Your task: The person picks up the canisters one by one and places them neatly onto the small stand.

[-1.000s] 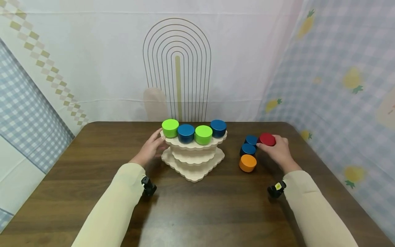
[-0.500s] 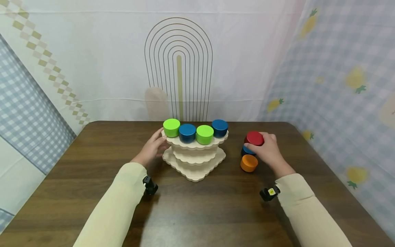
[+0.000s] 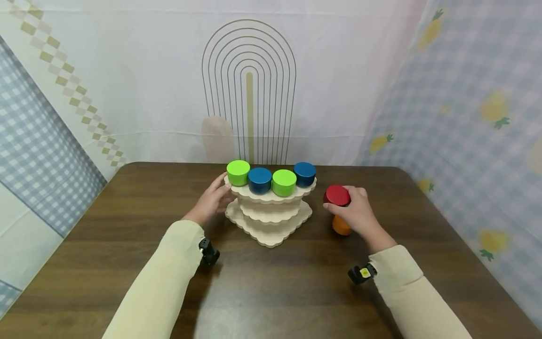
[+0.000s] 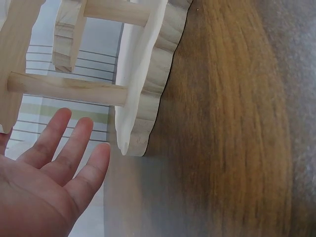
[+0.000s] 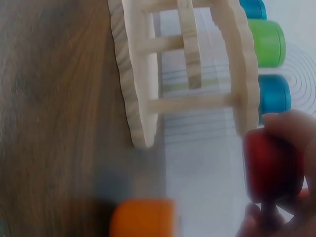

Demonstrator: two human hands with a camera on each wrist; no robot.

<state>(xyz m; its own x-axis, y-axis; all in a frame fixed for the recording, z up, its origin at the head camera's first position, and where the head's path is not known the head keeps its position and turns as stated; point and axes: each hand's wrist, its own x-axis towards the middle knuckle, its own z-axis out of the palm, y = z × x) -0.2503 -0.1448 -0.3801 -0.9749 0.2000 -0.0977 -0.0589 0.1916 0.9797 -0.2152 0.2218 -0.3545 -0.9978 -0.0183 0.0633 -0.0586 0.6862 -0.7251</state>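
My right hand point(image 3: 360, 214) pinches a red cylinder point(image 3: 337, 194) between thumb and fingers, raised over the right of the table. In the right wrist view the red cylinder point(image 5: 273, 165) hangs beside the stand's top tier. Partly behind this hand, an orange cylinder point(image 3: 341, 226) stands on the table. A pale wooden tiered stand point(image 3: 269, 214) with scalloped edges carries two green cylinders point(image 3: 284, 182) and two blue cylinders point(image 3: 260, 181) on top. My left hand point(image 3: 208, 203) rests at the left edge of its top tier; in the left wrist view, several fingers point(image 4: 74, 153) extend loosely, and the thumb is hidden.
The dark wooden table point(image 3: 271, 292) extends in front of the stand. A patterned white cloth point(image 3: 330, 84) hangs behind it, and a blue checked cloth point(image 3: 466, 155) hangs along the right side. Small black wrist cameras point(image 3: 362, 273) sit at both cuffs.
The red cylinder has moved left toward the stand in my right hand. The two blue cylinders on the table are now hidden. My left hand stays at the stand, while the view shifts slightly.
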